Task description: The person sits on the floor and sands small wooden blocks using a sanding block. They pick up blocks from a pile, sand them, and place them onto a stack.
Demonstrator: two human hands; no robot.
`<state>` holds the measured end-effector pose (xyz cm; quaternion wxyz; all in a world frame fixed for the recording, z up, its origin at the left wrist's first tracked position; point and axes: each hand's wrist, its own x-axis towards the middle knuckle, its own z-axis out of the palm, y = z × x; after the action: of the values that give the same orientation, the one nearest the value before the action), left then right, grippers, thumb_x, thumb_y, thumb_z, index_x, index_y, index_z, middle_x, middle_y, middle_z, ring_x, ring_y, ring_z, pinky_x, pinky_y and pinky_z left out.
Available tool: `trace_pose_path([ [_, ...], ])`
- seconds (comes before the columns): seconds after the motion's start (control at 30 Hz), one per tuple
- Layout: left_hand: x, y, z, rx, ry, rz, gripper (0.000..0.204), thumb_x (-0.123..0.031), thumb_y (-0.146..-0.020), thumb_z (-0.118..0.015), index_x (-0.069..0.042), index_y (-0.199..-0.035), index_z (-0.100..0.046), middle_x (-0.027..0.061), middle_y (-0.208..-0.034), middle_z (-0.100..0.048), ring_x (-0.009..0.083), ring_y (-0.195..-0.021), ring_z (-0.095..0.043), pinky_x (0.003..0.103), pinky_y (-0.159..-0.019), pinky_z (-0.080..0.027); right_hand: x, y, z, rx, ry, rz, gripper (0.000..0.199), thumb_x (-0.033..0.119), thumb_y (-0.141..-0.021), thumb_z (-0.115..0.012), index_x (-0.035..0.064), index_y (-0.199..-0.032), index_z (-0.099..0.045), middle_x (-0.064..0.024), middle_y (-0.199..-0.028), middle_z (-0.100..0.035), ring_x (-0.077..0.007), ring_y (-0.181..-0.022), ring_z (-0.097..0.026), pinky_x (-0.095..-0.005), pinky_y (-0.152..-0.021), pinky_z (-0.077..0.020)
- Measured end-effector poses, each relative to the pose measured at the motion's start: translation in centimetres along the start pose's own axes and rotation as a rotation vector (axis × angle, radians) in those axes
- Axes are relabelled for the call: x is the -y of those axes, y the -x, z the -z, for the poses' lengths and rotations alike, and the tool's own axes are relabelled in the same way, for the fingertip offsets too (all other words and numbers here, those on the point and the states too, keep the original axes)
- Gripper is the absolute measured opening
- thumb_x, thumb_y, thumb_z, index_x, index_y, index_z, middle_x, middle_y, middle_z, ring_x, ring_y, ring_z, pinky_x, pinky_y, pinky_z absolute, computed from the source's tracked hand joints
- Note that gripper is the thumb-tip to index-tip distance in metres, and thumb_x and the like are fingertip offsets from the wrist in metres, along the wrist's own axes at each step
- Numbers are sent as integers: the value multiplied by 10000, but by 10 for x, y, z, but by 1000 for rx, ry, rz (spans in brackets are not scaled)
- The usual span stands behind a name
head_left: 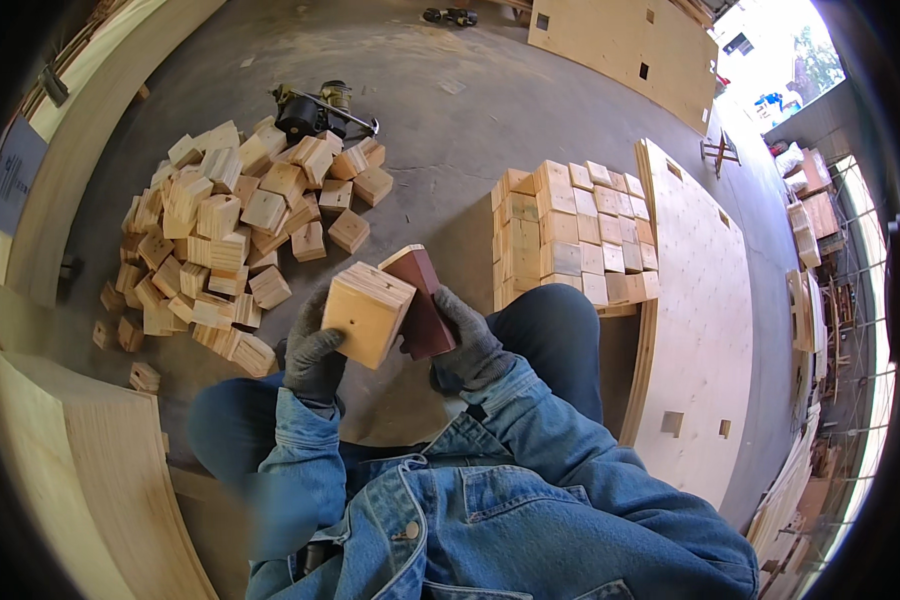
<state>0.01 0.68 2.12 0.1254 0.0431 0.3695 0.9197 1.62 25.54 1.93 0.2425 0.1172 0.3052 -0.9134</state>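
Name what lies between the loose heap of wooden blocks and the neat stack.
Bare grey concrete floor separates the loose heap from the neat stack in the head view.

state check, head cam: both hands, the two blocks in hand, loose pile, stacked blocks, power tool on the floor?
left hand: gloved, grip shut on pale wood block
pale wood block: held up, off the floor
right hand: gloved, grip shut on dark red block
dark red block: held upright, touching the pale wood block
loose block pile: scattered on the floor
stacked blocks: neat rows beside a plywood sheet
power tool: lying on the floor, unattended
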Motion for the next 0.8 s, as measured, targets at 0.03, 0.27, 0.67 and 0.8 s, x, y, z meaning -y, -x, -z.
trace_pose_path([
  [0.03, 0, -2, 1, -20, 35, -26, 833, -243, -806, -799, 20, -1505, -430, 189, -1456, -547, 311, -1333, -544, 444, -1150, -420, 0, -1, -1, 39, 17, 7, 635, 430, -992, -646, 33, -1449, -458, -196, -1257, -632, -331, -1035, -683, -485, -874, -598],
  [0.27, 20, 5, 20, -142, 344, 94, 823, -501, -925, -673, -50, -1543, -371, 173, -1483, -512, 359, -1359, -511, 511, -1152, -418, 1, 5, -32, 59, 118, 37, 694, 316, -974, -698, 53, -1534, -384, -168, -1298, -609, -294, -1068, -683, -444, -840, -619],
  [0.67, 4, 8, -8, -52, 545, 178, 874, -732, -946, -470, -139, -1576, -353, 192, -1533, -456, 426, -1380, -482, 656, -1127, -394, -4, 5, -63, -81, 594, 239, 749, 233, -952, -753, -2, -1552, -372, -132, -1390, -577, -191, -1181, -599, -306, -1009, -488],
  [0.8, 15, 3, 4, -215, 533, 180, 811, -700, -951, -513, -160, -1547, -409, 160, -1541, -449, 388, -1405, -447, 645, -1151, -357, -7, 3, -66, -204, 797, 315, 711, 195, -950, -757, -3, -1534, -403, -132, -1400, -567, -190, -1230, -567, -340, -1022, -492],
])
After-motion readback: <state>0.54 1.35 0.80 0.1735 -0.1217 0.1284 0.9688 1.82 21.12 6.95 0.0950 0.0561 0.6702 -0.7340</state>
